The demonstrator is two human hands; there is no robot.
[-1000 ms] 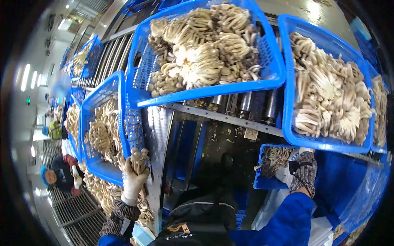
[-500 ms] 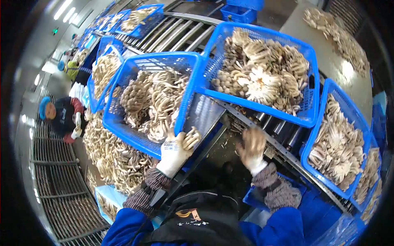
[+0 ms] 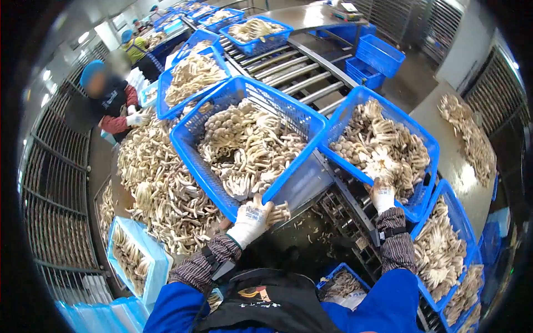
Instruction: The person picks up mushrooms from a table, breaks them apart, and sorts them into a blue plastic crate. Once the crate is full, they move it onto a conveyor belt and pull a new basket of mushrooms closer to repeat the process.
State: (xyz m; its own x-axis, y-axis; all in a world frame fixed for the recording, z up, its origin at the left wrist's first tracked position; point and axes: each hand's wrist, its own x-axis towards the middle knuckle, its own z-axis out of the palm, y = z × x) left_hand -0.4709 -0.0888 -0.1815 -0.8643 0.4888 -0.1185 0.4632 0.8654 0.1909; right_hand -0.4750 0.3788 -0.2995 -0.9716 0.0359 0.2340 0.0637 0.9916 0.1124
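Observation:
My left hand (image 3: 251, 223), in a white glove, is closed around a small bunch of mushrooms (image 3: 279, 213). It is at the near corner of the middle blue basket (image 3: 191, 159), which holds brown-capped mushroom clusters (image 3: 250, 145). My right hand (image 3: 383, 197), also gloved, is over the near rim of the right blue basket (image 3: 426, 139), fingers curled over the edge. Its fingertips are close to a pale, cut-side-up mushroom cluster (image 3: 383, 161); whether they touch it is hard to see.
A large heap of loose mushrooms (image 3: 161, 188) lies left. A roller conveyor (image 3: 300, 77) runs behind the baskets. More filled baskets stand at right (image 3: 444, 244) and at the back (image 3: 258, 30). A light-blue foam box (image 3: 156, 266) holds mushrooms. A co-worker (image 3: 108, 100) stands far left.
My right hand has gone from above the dark gap to the right basket's near rim. My left hand still holds mushrooms at the middle basket's corner. The view has shifted.

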